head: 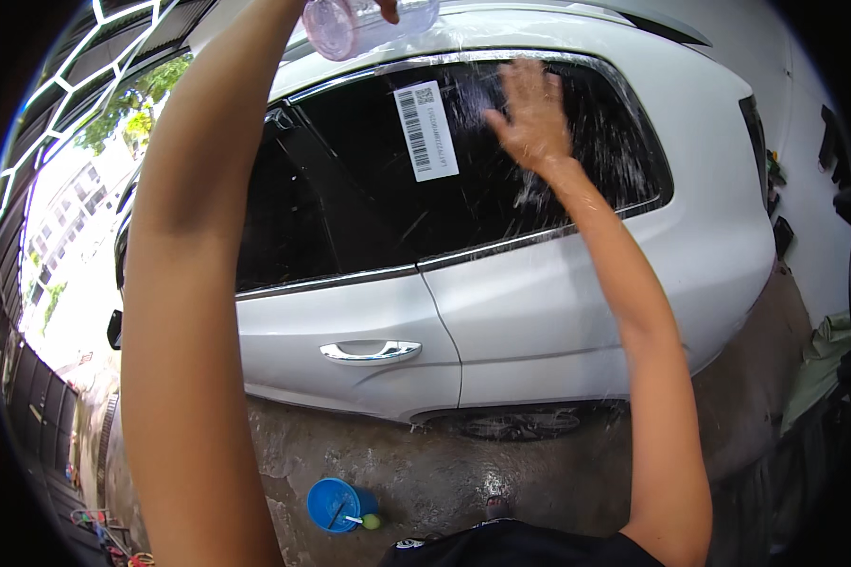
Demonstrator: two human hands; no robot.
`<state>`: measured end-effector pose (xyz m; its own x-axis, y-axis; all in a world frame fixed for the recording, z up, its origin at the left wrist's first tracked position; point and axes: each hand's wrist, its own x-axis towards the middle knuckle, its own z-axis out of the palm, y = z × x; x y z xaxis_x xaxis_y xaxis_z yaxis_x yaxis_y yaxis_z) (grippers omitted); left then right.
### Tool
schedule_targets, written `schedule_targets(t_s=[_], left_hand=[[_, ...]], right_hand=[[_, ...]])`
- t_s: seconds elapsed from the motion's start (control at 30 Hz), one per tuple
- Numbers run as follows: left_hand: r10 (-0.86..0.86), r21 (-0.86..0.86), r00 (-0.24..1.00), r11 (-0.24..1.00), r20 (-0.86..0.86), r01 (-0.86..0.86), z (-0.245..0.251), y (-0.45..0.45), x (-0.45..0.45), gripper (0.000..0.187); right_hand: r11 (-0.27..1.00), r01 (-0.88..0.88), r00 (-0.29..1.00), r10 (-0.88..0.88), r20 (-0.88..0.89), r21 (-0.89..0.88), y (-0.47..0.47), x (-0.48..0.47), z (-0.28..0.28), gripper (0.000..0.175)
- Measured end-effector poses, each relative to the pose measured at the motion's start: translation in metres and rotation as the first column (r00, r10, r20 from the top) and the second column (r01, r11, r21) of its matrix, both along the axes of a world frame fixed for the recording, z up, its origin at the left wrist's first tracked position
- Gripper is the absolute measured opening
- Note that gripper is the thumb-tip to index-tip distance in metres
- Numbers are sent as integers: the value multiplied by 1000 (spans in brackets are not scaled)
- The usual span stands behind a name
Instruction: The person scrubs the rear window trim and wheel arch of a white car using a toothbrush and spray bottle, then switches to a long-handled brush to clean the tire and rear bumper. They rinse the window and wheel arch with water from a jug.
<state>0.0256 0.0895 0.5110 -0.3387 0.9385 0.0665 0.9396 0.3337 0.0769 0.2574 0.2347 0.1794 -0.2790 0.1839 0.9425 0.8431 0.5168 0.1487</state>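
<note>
My left hand [388, 8] shows only in part at the top edge, gripping a clear plastic bottle [390, 27] tilted on its side above the roof edge of a white car [539, 312]. My right hand [535, 117] lies with fingers spread against the dark rear side window [369, 191], near its upper edge. Water streaks run down the glass around this hand. A white label [427, 131] with a barcode and writing is on the window, left of my right hand.
A blue bucket [333, 504] with a thin stick-like tool stands on the wet concrete floor [425, 461], a green object at its side. The chrome door handle [371, 351] is at mid-height. A wall [812, 234] and green cloth [815, 368] are at the right.
</note>
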Motion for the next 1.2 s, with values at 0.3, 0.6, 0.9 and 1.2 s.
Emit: schedule_targets(t_s=[0.3, 0.6, 0.9, 1.2], left_hand=[[95, -122, 975, 985, -203, -122, 26, -22, -63, 112], [-74, -295, 952, 955, -297, -17, 21, 3, -4, 99], [-244, -286, 929, 944, -278, 163, 15, 26, 105, 95], [-379, -221, 886, 919, -266, 327, 12, 9, 147, 88]], right_hand=[[996, -82, 940, 66, 335, 34, -32, -185, 49, 78], [988, 87, 977, -109, 185, 125, -6, -97, 44, 86], [993, 50, 995, -40, -95, 103, 29, 61, 15, 82], [943, 273, 810, -332, -484, -191, -16, 184, -133, 82]])
